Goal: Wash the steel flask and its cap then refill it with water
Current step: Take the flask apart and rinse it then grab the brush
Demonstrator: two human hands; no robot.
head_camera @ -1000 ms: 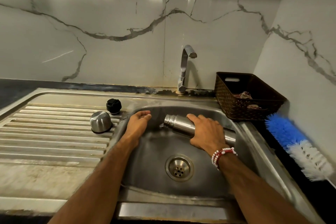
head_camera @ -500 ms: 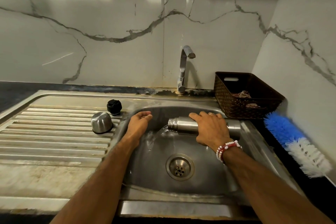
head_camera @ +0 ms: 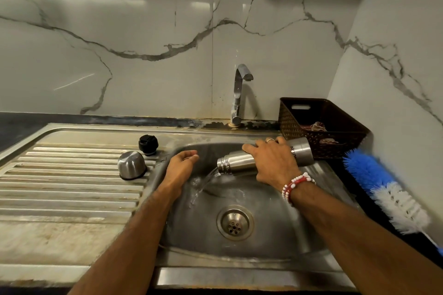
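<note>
Both of our hands are over the sink (head_camera: 191, 237), and only one holds anything. Our right hand (head_camera: 273, 165) grips the steel flask (head_camera: 236, 164) from above, fingers wrapped over its body and thumb toward the neck, so the grip is clamped on the flask. The flask lies nearly on its side above the back of the basin, its open mouth pointing left and tipped slightly down, its base raised toward the brown basket (head_camera: 340, 117) at the right. A thin stream of water (head_camera: 206, 181) runs from the mouth and splashes on the basin floor, left of the drain (head_camera: 235, 223). Our left hand (head_camera: 181, 167) sits at the basin's left edge, fingers loosely curled and apart, holding nothing and not touching the flask. We see a ring (head_camera: 270, 140) on one right finger and a red and white bead bracelet (head_camera: 296, 184) on that wrist. On the ribbed drainboard (head_camera: 72, 187), just left of the basin, the steel cap (head_camera: 131, 165) stands mouth down, with the black stopper (head_camera: 148, 144) near it toward the wall. The tap (head_camera: 239, 93) rises behind the basin; no water falls from its spout. A blue and white bottle brush (head_camera: 383, 187) lies on the counter to the right of the sink.
</note>
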